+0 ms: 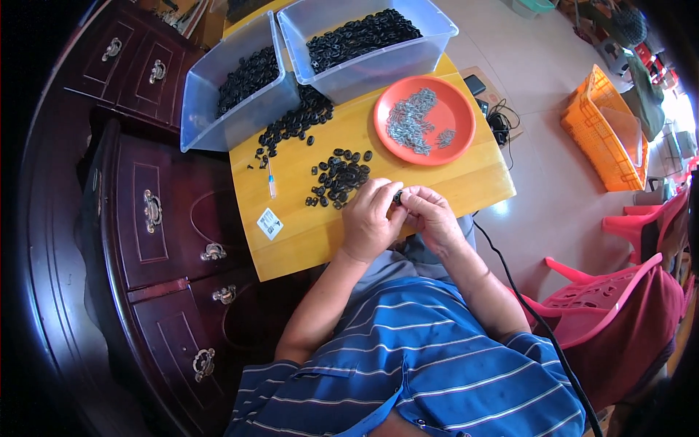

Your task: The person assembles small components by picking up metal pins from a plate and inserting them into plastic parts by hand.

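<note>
Between the fingertips of both my hands is a small black plastic part, largely covered by the fingers. My left hand pinches it from the left, and my right hand from the right, above the table's near edge. Just left of my left hand lies a loose pile of small black oval parts. Beyond my right hand sits a round orange-red plate with small silver metal pieces, probably screws or pins, in one large heap and one small heap.
Two clear plastic bins full of black parts stand at the table's far side, with more parts spilled before them. A thin blue-and-clear tool and a white label lie left on the yellow table. Dark drawers border the left; a pink chair stands right.
</note>
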The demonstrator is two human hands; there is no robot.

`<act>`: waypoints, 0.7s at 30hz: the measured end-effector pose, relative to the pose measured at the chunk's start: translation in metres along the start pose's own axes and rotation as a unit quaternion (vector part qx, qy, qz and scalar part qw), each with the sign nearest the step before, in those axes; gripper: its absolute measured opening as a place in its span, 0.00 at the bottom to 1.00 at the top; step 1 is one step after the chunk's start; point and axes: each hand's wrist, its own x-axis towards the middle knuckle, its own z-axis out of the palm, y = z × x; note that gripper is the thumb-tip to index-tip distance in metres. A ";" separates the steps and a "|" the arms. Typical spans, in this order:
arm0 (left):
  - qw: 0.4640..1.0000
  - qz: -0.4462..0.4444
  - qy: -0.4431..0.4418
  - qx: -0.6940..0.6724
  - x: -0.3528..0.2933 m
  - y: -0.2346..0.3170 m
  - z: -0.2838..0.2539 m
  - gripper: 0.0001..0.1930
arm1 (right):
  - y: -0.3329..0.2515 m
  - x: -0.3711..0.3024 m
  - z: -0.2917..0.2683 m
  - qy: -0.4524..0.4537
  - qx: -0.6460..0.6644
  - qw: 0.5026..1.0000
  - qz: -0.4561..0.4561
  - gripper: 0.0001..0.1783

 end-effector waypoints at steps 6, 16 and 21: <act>1.000 -0.002 -0.005 -0.011 0.005 0.005 0.002 0.17 | 0.000 0.002 -0.008 -0.002 0.033 0.999 0.011 0.08; 1.000 0.001 -0.015 -0.019 0.014 0.012 0.004 0.16 | -0.001 0.004 -0.013 -0.005 0.073 0.997 0.017 0.08; 0.999 -0.007 -0.037 -0.011 0.015 0.013 0.004 0.16 | 0.000 0.004 -0.013 -0.010 0.078 0.997 0.011 0.08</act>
